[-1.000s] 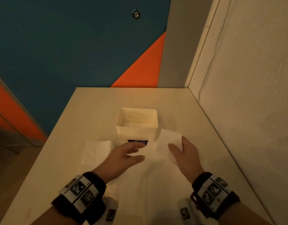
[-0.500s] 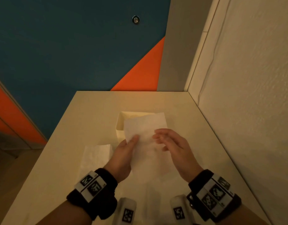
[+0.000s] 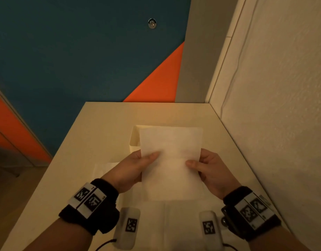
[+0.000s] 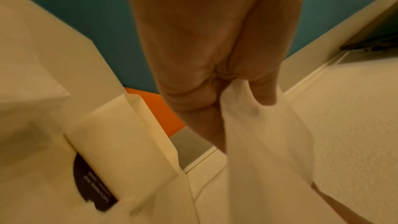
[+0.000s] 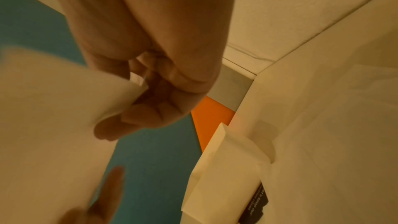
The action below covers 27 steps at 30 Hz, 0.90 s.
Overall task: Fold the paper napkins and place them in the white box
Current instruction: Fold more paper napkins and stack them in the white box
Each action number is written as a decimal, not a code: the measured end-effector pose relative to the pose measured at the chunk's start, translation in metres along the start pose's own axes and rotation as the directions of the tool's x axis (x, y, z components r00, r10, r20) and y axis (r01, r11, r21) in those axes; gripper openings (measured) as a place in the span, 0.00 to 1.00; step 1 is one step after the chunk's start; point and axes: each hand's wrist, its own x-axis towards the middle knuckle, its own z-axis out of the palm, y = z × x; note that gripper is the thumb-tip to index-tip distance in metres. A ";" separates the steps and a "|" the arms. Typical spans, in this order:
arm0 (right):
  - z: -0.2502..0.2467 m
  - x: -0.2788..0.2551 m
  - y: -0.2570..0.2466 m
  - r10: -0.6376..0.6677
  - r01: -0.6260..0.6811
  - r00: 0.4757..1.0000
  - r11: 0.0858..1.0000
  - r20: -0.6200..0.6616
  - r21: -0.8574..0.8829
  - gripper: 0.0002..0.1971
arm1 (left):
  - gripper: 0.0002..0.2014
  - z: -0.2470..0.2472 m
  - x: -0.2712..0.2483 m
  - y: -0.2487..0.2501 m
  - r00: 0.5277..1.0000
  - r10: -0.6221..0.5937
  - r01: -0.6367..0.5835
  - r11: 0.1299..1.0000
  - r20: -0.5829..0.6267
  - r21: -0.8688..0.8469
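A folded white paper napkin (image 3: pixel 171 160) is held up above the table between both hands. My left hand (image 3: pixel 136 163) pinches its left edge, thumb on the near face. My right hand (image 3: pixel 206 167) pinches its right edge the same way. In the left wrist view the napkin (image 4: pixel 258 142) hangs from the pinching fingers. In the right wrist view the napkin (image 5: pixel 53 108) is gripped at its corner. The white box (image 3: pixel 134 138) stands on the table behind the napkin, mostly hidden by it; its dark label (image 4: pixel 92 188) shows in the left wrist view.
More white napkins lie flat on the cream table (image 3: pixel 105 124): one (image 3: pixel 103 169) to the left of my left hand, a larger sheet (image 3: pixel 165 223) under my wrists. A textured white wall (image 3: pixel 273 124) runs along the table's right edge.
Both hands picked the napkin up off the table and raised it in front of the box. They moved apart to its side edges, and the napkin now stands square.
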 end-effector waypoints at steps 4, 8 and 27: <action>-0.004 0.001 0.003 -0.009 0.010 1.000 0.998 -0.008 0.069 0.11 | 0.23 -0.014 -0.004 0.000 0.998 0.011 -0.014 0.999 0.070 0.039; -0.006 0.000 0.002 -0.022 0.020 0.999 0.996 0.024 0.092 0.06 | 0.13 -0.020 -0.009 0.004 0.998 0.036 -0.038 0.999 0.056 0.028; 0.012 0.001 -0.017 -0.063 0.195 0.945 0.896 0.320 -0.399 0.20 | 0.13 0.002 -0.017 0.003 0.964 0.037 -0.168 0.853 0.265 0.495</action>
